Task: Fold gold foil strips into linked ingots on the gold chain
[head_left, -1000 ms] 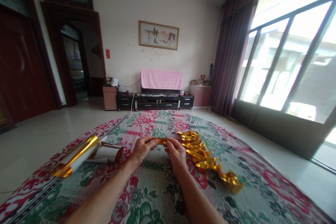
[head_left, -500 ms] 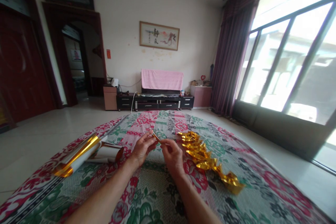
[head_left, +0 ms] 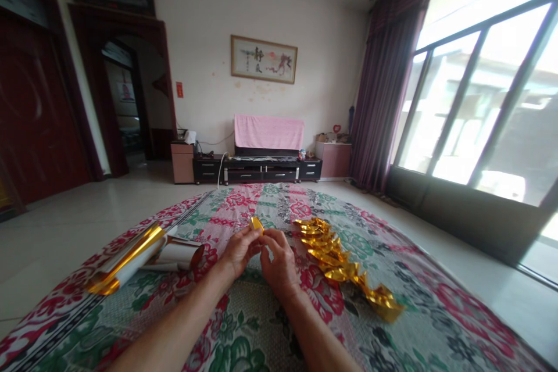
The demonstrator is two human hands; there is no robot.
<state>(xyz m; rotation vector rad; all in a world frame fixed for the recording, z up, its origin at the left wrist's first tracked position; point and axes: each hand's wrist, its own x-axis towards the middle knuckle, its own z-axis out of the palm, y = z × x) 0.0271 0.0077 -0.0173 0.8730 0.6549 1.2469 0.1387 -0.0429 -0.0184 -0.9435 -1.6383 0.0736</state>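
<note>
In our left hand [head_left: 238, 253], thumb and fingers close on a small folded gold strip [head_left: 257, 224], which stands up at twelve o'clock from our fingertips. Our right hand [head_left: 279, 261] curls its fingers at the strip's lower end; we cannot tell whether they grip it. Below us spreads a flowered cloth [head_left: 209, 302]. From our hands, gold-and-white rolled sheets [head_left: 131, 261] lie at nine o'clock, and a row of folded gold shapes [head_left: 342, 270] runs from two to four o'clock.

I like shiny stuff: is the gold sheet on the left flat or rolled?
Rolled: the gold sheet curves round like a tube.
</note>
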